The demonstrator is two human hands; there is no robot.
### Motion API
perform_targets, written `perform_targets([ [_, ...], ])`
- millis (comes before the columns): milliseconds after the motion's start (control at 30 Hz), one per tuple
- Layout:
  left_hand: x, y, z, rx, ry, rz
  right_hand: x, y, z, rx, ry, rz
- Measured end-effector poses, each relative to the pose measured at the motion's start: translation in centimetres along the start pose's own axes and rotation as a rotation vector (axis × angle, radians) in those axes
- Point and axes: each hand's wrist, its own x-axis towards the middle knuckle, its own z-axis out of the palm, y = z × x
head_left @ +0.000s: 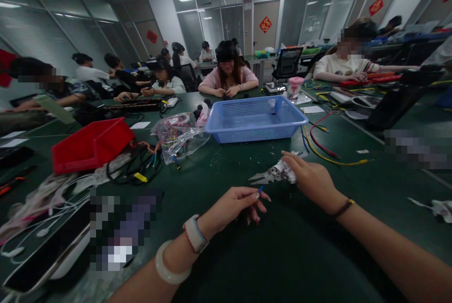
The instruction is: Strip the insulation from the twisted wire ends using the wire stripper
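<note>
In my right hand is a pair of wire strippers, its handles wrapped in something white. The notched metal jaws point left and stand slightly apart. Just below and left of them, my left hand pinches a short blue wire between thumb and forefinger, its other fingers loosely curled. The wire's upper end is close to the jaws; whether they touch I cannot tell. Both hands are over the green tabletop.
A blue mesh basket stands beyond my hands. To its left are a clear bag of wires and a red bin. Yellow and red cables lie right of it. A phone and white earphones lie at left. People sit across the table.
</note>
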Motion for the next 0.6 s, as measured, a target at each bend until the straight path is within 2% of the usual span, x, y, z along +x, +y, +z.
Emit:
perform_targets([
  [333, 0.0, 0.0, 0.0, 0.058, -0.035, -0.014, 0.4, -1.3, -0.3, 0.134, -0.084, 0.028],
  [600, -0.2, 0.5, 0.5, 0.116, -0.007, 0.006, 0.3, -2.1, 0.1, 0.301, -0.042, 0.001],
])
